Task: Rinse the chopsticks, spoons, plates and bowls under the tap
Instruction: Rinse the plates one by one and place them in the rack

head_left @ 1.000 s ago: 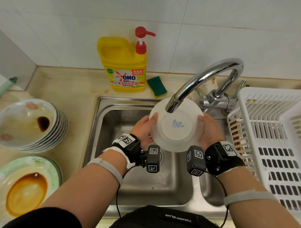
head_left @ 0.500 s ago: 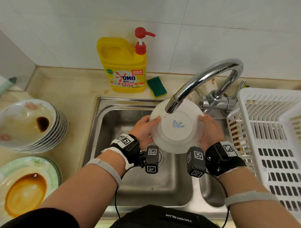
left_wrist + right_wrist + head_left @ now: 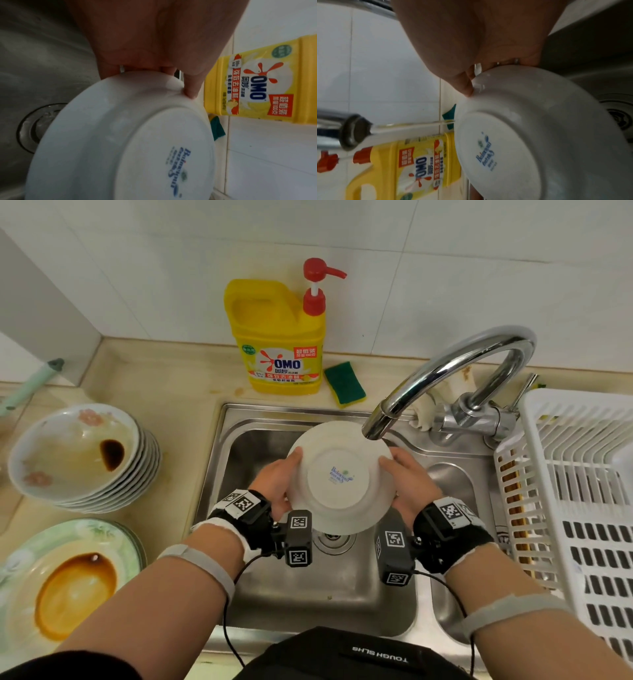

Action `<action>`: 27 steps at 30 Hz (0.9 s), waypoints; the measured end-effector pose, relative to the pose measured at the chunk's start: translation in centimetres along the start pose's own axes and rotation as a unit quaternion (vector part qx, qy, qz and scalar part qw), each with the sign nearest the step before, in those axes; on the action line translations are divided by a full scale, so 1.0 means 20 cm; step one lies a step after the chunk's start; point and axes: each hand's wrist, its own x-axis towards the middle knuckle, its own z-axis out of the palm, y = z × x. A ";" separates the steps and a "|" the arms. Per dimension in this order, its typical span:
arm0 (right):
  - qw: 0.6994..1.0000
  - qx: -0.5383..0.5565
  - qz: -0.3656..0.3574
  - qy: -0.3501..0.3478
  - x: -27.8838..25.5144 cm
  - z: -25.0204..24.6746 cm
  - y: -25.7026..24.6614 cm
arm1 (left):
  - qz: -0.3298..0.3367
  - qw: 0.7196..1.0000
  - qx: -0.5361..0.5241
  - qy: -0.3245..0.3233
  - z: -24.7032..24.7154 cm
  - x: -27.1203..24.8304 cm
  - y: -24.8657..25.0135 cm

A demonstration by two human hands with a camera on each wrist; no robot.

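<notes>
A white plate (image 3: 339,477) is held tilted over the sink, its underside with a blue maker's mark facing me. My left hand (image 3: 281,477) grips its left rim, thumb on the underside (image 3: 190,86), fingers behind. My right hand (image 3: 406,477) grips the right rim the same way (image 3: 467,88). The tap spout (image 3: 380,422) ends just above the plate's far rim. A thin stream of water runs from the spout (image 3: 351,134) onto the plate (image 3: 530,135). The plate's upper face is hidden.
Stacked dirty bowls (image 3: 78,453) and sauce-stained plates (image 3: 68,580) sit on the counter at left. A yellow detergent bottle (image 3: 277,337) and green sponge (image 3: 344,383) stand behind the steel sink (image 3: 329,583). A white drying rack (image 3: 575,501) stands at right with chopsticks (image 3: 513,508) inside.
The plate and both hands have shifted slightly left and toward me, so the spout now ends over the far right rim instead of the plate's upper middle.
</notes>
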 end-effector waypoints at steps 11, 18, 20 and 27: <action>0.996 -0.047 -0.043 -0.068 0.01 0.14 -0.03 | -0.018 1.000 -0.022 0.007 -0.08 -0.14 0.05; 0.999 0.031 -0.018 0.000 0.01 0.12 -0.07 | 0.068 0.997 -0.039 -0.020 -0.01 -0.20 0.05; 0.996 0.086 0.014 0.004 0.03 0.10 -0.07 | 0.107 0.993 -0.029 -0.027 0.02 -0.21 0.04; 0.982 0.149 0.111 -0.036 0.03 0.03 -0.03 | 0.187 0.981 -0.021 -0.039 0.08 -0.22 0.04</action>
